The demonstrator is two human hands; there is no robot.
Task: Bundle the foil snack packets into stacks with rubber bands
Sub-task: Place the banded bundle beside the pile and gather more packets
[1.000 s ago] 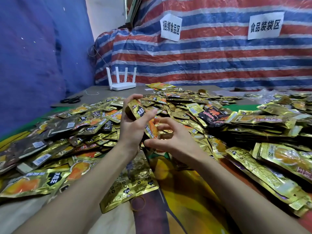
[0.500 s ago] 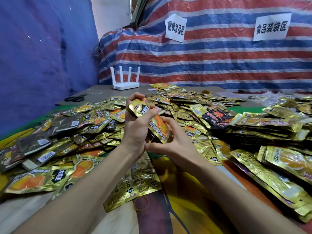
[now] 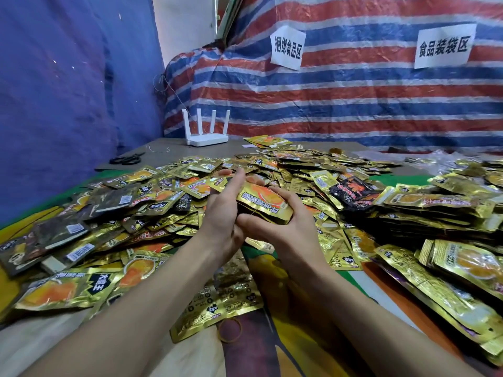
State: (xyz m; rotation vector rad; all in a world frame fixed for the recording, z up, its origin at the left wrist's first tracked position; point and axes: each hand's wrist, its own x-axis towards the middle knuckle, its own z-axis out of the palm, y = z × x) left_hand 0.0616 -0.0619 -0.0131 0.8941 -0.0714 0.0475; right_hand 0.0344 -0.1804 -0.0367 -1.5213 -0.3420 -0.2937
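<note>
A small stack of foil snack packets (image 3: 261, 200) is held above the middle of the surface (image 3: 174, 156), clamped between both hands. Its top packet is shiny gold with a large orange picture, red lettering and a crimped edge, and it tilts down toward the right. The left hand (image 3: 221, 213) grips the stack's left end, with the thumb lying along the top and the fingertips showing past the far edge. The right hand (image 3: 288, 232) holds the near right end, and its fingers (image 3: 288, 198) curl over the top packet.

Loose packets (image 3: 163, 191) of the same gold foil lie heaped on every side, some showing white barcode labels. A black packet (image 3: 351, 190) with orange print lies to the right. One tan rubber band (image 3: 230, 331) lies flat on the near surface, beside a gold packet. At the far left are a white router (image 3: 206, 133) and black scissors (image 3: 127, 159).
</note>
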